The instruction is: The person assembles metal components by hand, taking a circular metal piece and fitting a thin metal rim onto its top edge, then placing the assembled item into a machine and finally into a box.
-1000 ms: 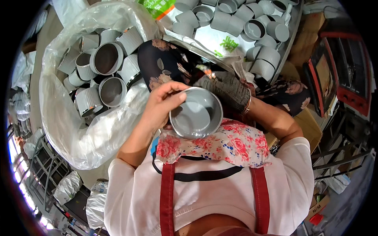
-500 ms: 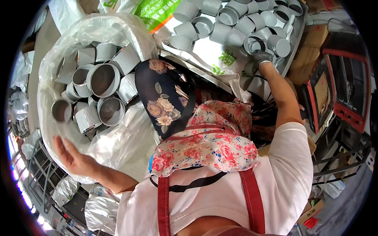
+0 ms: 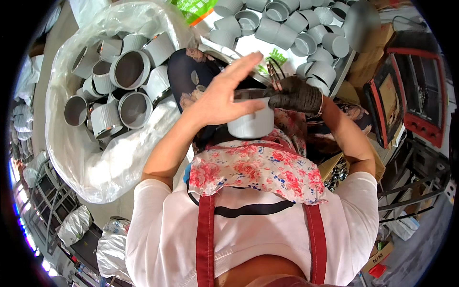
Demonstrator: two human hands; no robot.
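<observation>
Tray (image 3: 344, 76) up top holds grey pots (image 3: 267, 30); 1 lap pot (image 3: 251, 125) sits upright-ish between hands: left hand (image 3: 222, 98) spread wide, gloved right hand (image 3: 299, 97) curled at its rim, can't tell if gripping.

I see the person's arms bent at the elbows, hands near each other above the lap. The bare left hand (image 3: 221, 98) spreads wide, fingers (image 3: 245, 66) stretched forward and rightward, thumb (image 3: 249, 107) well apart from them and pointing right. The right hand (image 3: 299, 97), dark-gloved to the wrist, faces it with curled fingers. The bare left forearm (image 3: 168, 143) and right forearm (image 3: 345, 131) both slant inward.
</observation>
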